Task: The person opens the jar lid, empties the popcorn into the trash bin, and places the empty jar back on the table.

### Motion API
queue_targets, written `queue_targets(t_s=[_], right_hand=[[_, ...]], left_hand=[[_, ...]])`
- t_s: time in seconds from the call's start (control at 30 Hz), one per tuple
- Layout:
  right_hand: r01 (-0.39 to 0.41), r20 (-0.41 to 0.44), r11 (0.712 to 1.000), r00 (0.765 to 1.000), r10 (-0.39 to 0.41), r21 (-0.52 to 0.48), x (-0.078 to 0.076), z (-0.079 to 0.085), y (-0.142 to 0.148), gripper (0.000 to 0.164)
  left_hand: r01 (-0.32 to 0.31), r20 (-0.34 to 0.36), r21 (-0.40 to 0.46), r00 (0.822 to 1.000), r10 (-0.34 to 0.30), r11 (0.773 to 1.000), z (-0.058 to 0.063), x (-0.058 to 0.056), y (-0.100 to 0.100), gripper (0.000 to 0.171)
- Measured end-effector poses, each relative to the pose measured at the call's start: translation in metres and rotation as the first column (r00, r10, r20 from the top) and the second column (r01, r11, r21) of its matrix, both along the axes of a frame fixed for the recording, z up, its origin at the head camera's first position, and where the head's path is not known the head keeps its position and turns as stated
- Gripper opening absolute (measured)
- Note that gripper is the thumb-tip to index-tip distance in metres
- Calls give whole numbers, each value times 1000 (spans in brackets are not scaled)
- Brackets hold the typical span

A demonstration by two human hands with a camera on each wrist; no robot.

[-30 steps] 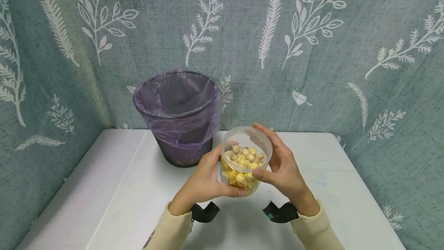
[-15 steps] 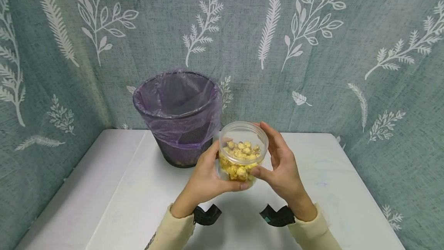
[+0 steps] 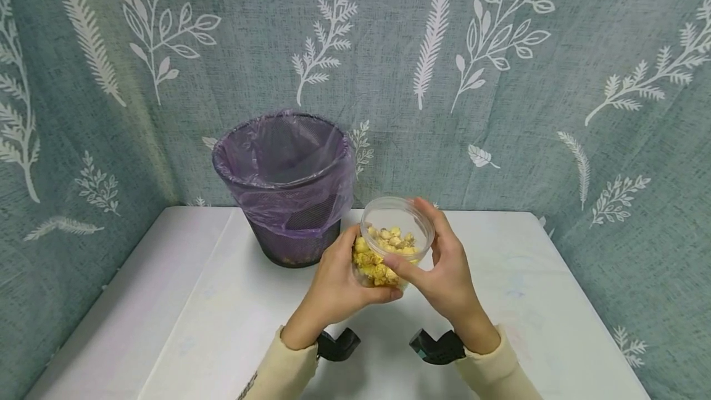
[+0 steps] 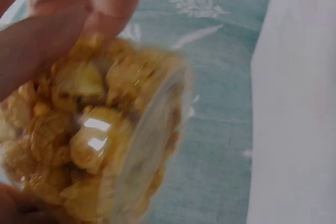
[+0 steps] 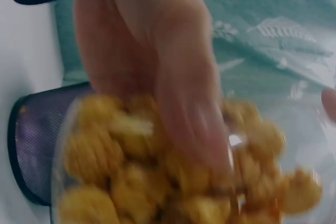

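Note:
A clear plastic jar (image 3: pixel 382 271) of yellow popcorn is held above the table, its round top leaning toward the upper right. My left hand (image 3: pixel 335 278) grips the jar's lower body from the left, thumb across the front. At the top, my right hand (image 3: pixel 446 269) grips the rim from the right, thumb in front and fingers behind. Whether that top is a separate lid, I cannot tell. Blurred popcorn (image 4: pixel 92 140) shows through the jar wall in the left wrist view. The right thumb (image 5: pixel 191 114) presses against the jar in the right wrist view.
A black mesh waste bin (image 3: pixel 311 218) lined with a purple bag stands behind and left of the hands, its mouth facing up. The white table (image 3: pixel 533 301) ends at a green leaf-patterned curtain (image 3: pixel 378 48) on the back and sides.
The jar has risen slightly, and its round top now leans further right relative to its body. My right thumb has moved left across the rim. Both wrists have come closer together.

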State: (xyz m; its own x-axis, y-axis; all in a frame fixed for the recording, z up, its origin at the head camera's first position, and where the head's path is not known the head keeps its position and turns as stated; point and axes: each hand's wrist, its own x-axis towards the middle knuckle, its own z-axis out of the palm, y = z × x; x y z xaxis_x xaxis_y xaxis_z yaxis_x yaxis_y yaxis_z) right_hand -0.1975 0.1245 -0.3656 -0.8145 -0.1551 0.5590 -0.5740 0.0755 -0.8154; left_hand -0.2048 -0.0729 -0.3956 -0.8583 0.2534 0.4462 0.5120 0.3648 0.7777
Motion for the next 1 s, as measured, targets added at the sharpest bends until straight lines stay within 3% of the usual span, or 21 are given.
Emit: queue_targets(t_s=[0.1,0.27,0.37,0.47,0.57,0.63,0.7,0.77,0.83,0.9,1.0], right_hand=[[-121,1,992,993,121,-30,-3,2,9,87],[-274,11,959,961,275,-75,-4,7,22,84],[-303,29,947,951,307,-108,-3,11,29,85],[-280,38,950,957,287,-140,-5,12,38,83],[-199,65,965,975,213,-169,-14,11,50,78],[-122,107,978,984,141,-167,-22,7,59,77],[-20,154,993,987,38,-116,-31,2,68,78],[101,183,995,978,-100,0,-42,-8,76,80],[219,186,964,952,-245,151,-54,-21,82,87],[296,188,909,914,-359,294,-66,-35,86,94],[324,205,834,870,-448,447,-82,-57,89,100]], left_hand=[[110,47,48,993,-112,993,2,-1,-4,96],[258,93,64,960,-263,964,6,-1,-13,96],[337,121,64,932,-342,939,9,-1,-17,96],[393,140,87,905,-402,915,12,-1,-19,95],[406,127,104,900,-417,908,14,-2,-21,95],[395,117,98,907,-404,914,15,-3,-23,94],[374,110,88,917,-382,923,15,-3,-25,94],[361,110,83,923,-369,929,16,-3,-26,95],[357,112,84,924,-365,930,16,-3,-28,95],[361,118,90,921,-370,928,16,-2,-28,94],[370,118,93,918,-380,924,16,-2,-28,94]])
